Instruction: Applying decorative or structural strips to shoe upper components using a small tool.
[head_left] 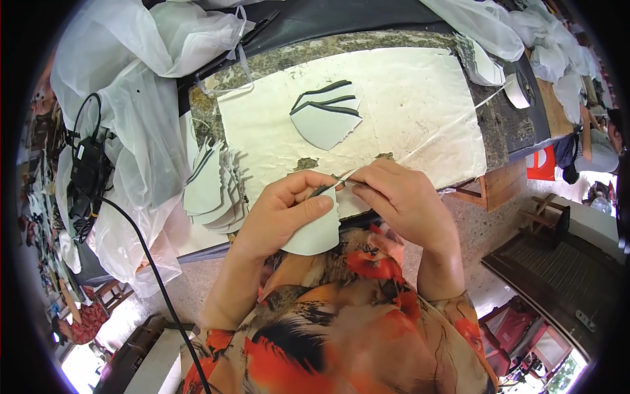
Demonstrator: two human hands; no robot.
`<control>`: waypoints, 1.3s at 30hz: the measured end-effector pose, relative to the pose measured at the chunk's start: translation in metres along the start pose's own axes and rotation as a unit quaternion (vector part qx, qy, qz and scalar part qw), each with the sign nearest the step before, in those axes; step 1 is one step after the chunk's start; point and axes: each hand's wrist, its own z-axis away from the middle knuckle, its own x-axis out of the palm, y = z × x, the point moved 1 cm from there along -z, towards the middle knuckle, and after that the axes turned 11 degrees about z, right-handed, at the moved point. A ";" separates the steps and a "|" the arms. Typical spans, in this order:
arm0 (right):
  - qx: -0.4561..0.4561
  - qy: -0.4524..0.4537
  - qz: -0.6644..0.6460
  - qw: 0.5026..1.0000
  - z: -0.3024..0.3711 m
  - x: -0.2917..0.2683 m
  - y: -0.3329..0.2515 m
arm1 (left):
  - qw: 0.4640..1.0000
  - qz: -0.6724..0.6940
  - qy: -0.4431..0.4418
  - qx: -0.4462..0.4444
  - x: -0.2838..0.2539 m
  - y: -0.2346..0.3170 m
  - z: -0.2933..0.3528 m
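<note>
My left hand [295,210] pinches a white curved cut piece [315,230] with a dark edge at its top, held near my body at the table's front. Close beside it, my right hand [394,194] is closed with thumb and forefinger on a narrow white tape [426,148], which meets the top corner of the piece. Something small and dark shows between the fingertips, too small to name. The tape runs back to a white roll [516,92] at the far right. Ahead of my hands, several similar black-edged pieces [325,125] lie overlapping.
A worn white sheet [420,85] covers the work board. More cut pieces [213,194] are stacked at the left, and others [482,62] at the far right. Clear plastic bags [141,131] and a black cable [147,256] lie at the left. A wooden stool [545,213] stands at the right.
</note>
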 end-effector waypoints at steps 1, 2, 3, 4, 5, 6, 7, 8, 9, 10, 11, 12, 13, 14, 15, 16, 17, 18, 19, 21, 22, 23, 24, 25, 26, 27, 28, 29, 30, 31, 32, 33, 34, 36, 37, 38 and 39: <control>-0.004 0.000 0.007 1.000 0.000 0.002 0.001 | 1.000 0.001 0.000 0.000 0.001 -0.003 0.000; -0.008 0.000 0.014 1.000 0.000 0.003 0.001 | 0.998 -0.048 0.018 0.030 -0.001 -0.006 -0.001; -0.009 -0.001 0.014 1.000 -0.001 0.004 0.001 | 0.993 -0.096 0.036 0.059 -0.001 -0.009 -0.001; -0.004 -0.007 0.016 1.000 -0.002 0.004 0.000 | 0.993 -0.095 0.037 0.060 0.001 -0.008 0.000; 0.004 -0.012 0.019 1.000 -0.002 0.003 -0.001 | 0.984 -0.151 0.053 0.082 0.006 -0.006 0.002; 0.004 -0.013 0.019 1.000 -0.003 0.002 -0.001 | 0.971 -0.205 0.070 0.103 0.009 -0.003 0.003; 0.012 -0.026 -0.016 0.999 -0.004 0.001 -0.002 | 0.971 -0.205 0.069 0.102 0.012 -0.003 0.004; 0.019 -0.039 -0.050 0.998 -0.005 0.001 -0.002 | 0.948 -0.276 0.086 0.130 0.016 -0.002 0.006; 0.019 -0.040 -0.050 0.998 -0.005 0.003 -0.003 | 0.920 -0.345 0.102 0.157 0.017 -0.001 0.007; 0.044 -0.034 -0.075 0.996 -0.005 0.005 -0.003 | 0.920 -0.345 0.102 0.156 0.017 -0.002 0.006; 0.069 -0.028 -0.100 0.992 -0.005 0.007 -0.003 | 0.914 -0.357 0.113 0.154 0.017 -0.004 0.006; 0.069 -0.028 -0.100 0.992 -0.005 0.009 -0.002 | 0.908 -0.370 0.123 0.152 0.016 -0.005 0.006; 0.085 -0.035 -0.137 0.986 -0.005 0.011 -0.001 | 0.908 -0.369 0.124 0.152 0.016 -0.006 0.005; 0.101 -0.043 -0.173 0.979 -0.004 0.013 0.000 | 0.910 -0.363 0.124 0.159 0.015 -0.008 0.005; 0.101 -0.044 -0.173 0.979 -0.005 0.013 0.000 | 0.911 -0.356 0.125 0.166 0.015 -0.008 0.004; 0.099 -0.057 -0.199 0.973 -0.006 0.012 0.001 | 0.911 -0.356 0.125 0.165 0.015 -0.007 0.004; 0.097 -0.070 -0.224 0.967 -0.006 0.012 0.002 | 0.914 -0.353 0.123 0.157 0.016 -0.005 0.005; 0.097 -0.070 -0.224 0.967 -0.006 0.013 0.004 | 0.916 -0.351 0.121 0.149 0.016 -0.004 0.005; 0.112 -0.054 -0.263 0.957 -0.005 0.015 0.006 | 0.917 -0.351 0.121 0.149 0.016 -0.004 0.005; 0.125 -0.038 -0.300 0.945 -0.006 0.017 0.005 | 0.953 -0.257 0.109 0.122 0.011 -0.007 0.004; 0.138 -0.013 -0.327 0.935 -0.007 0.017 -0.001 | 0.953 -0.257 0.109 0.122 0.009 -0.009 0.003; 0.150 0.012 -0.354 0.923 -0.008 0.016 -0.005 | 0.970 -0.195 0.101 0.103 0.006 -0.012 0.003; 0.149 0.010 -0.354 0.923 -0.009 0.014 -0.007 | 0.983 -0.133 0.092 0.083 0.004 -0.014 0.003; 0.133 0.002 -0.318 0.939 -0.010 0.012 -0.010 | 0.983 -0.132 0.093 0.083 0.005 -0.014 0.003; 0.118 -0.005 -0.282 0.952 -0.010 0.011 -0.012 | 0.985 -0.125 0.084 0.083 0.007 -0.013 0.003; 0.118 -0.005 -0.282 0.952 -0.010 0.012 -0.011 | 0.987 -0.118 0.076 0.083 0.008 -0.012 0.003; 0.126 -0.010 -0.293 0.948 -0.011 0.015 -0.009 | 0.987 -0.118 0.075 0.083 0.008 -0.012 0.003; 0.134 -0.015 -0.304 0.943 -0.011 0.016 -0.008 | 0.985 -0.132 0.074 0.081 0.007 -0.012 0.004; 0.134 -0.015 -0.303 0.943 -0.012 0.017 -0.008 | 0.983 -0.147 0.072 0.078 0.006 -0.012 0.004; 0.135 -0.014 -0.295 0.946 -0.012 0.018 -0.008 | 0.983 -0.147 0.072 0.078 0.006 -0.012 0.004; 0.136 -0.014 -0.286 0.948 -0.013 0.018 -0.008 | 0.983 -0.153 0.071 0.079 0.006 -0.011 0.005; 0.136 -0.015 -0.286 0.948 -0.012 0.018 -0.008 | 0.981 -0.159 0.070 0.080 0.006 -0.011 0.005; 0.147 -0.023 -0.293 0.945 -0.012 0.018 -0.007 | 0.982 -0.159 0.071 0.079 0.003 -0.012 0.005; 0.157 -0.033 -0.299 0.940 -0.012 0.019 -0.007 | 0.989 -0.126 0.042 0.069 -0.002 -0.015 0.004; 0.151 -0.036 -0.301 0.941 -0.012 0.020 -0.007 | 0.989 -0.125 0.043 0.068 -0.002 -0.015 0.004; 0.146 -0.037 -0.302 0.941 -0.012 0.020 -0.007 | 0.992 -0.100 0.039 0.062 -0.002 -0.015 0.003; 0.147 -0.037 -0.302 0.941 -0.012 0.020 -0.007 | 0.995 -0.075 0.036 0.056 -0.002 -0.016 0.002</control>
